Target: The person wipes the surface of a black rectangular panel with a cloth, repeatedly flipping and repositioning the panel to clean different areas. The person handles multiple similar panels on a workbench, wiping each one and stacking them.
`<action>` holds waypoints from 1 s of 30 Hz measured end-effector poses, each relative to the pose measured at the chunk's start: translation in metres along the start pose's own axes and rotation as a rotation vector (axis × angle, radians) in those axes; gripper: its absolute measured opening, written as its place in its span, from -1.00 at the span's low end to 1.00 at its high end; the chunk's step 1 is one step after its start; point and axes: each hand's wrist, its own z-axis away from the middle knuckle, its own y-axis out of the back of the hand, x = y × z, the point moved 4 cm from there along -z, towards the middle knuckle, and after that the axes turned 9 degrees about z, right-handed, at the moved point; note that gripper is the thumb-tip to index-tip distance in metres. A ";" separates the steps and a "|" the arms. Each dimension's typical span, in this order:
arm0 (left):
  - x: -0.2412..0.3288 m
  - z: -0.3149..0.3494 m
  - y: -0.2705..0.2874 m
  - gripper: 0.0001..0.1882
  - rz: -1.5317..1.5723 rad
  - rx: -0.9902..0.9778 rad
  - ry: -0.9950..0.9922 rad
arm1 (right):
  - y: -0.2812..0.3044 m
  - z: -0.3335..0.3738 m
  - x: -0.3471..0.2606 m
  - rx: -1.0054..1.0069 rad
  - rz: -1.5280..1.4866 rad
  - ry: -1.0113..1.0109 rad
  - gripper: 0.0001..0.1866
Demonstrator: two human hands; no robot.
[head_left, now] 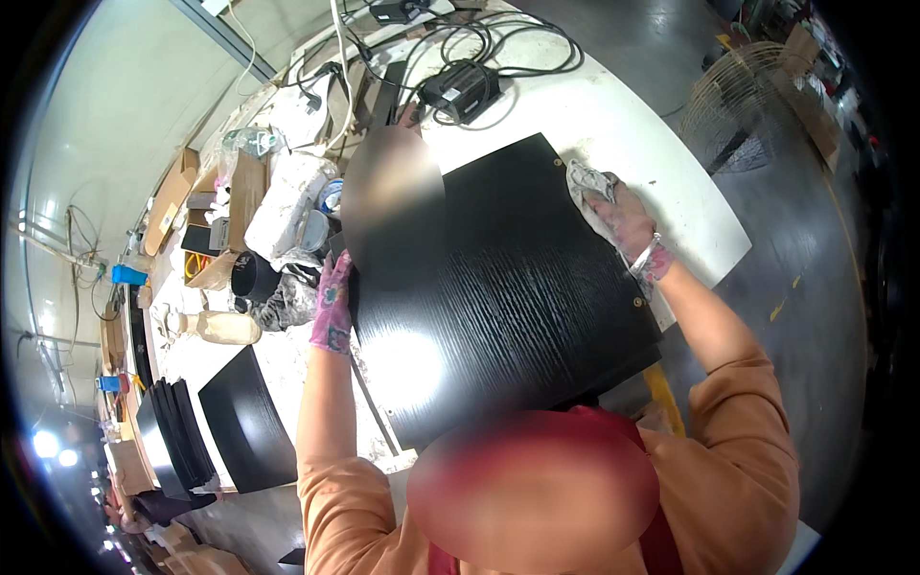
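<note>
A large, glossy black wood-grain panel (498,287) lies on the white table in front of me, with small brass-coloured fittings along its right side. My right hand (625,218), partly in a patterned glove, is closed on a whitish rag (589,196) and presses it at the panel's upper right edge. At the opposite side, my left hand (333,305), in a pink patterned glove, rests against the panel's left edge. Its visible fingers are stretched out and slightly apart. A blurred patch hides the panel's upper left part.
A black power adapter (462,91) with coiled cables lies on the table (690,206) beyond the panel. Open cardboard boxes, a white bundle and a bottle (222,327) crowd the left. Smaller black panels (247,417) stand at lower left. A wire-cage fan (733,105) stands far right.
</note>
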 end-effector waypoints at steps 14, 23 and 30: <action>0.018 -0.027 0.021 -0.21 0.071 -0.175 -0.428 | 0.009 -0.005 -0.025 -0.080 -0.479 0.035 -0.48; 0.184 0.098 -0.006 -0.47 0.195 -0.068 -0.575 | 0.127 0.009 -0.094 -0.142 -0.579 0.681 -0.60; 0.196 0.205 -0.016 -0.62 -0.139 -0.643 -0.556 | 0.166 0.013 -0.071 -0.317 -0.505 0.810 -0.40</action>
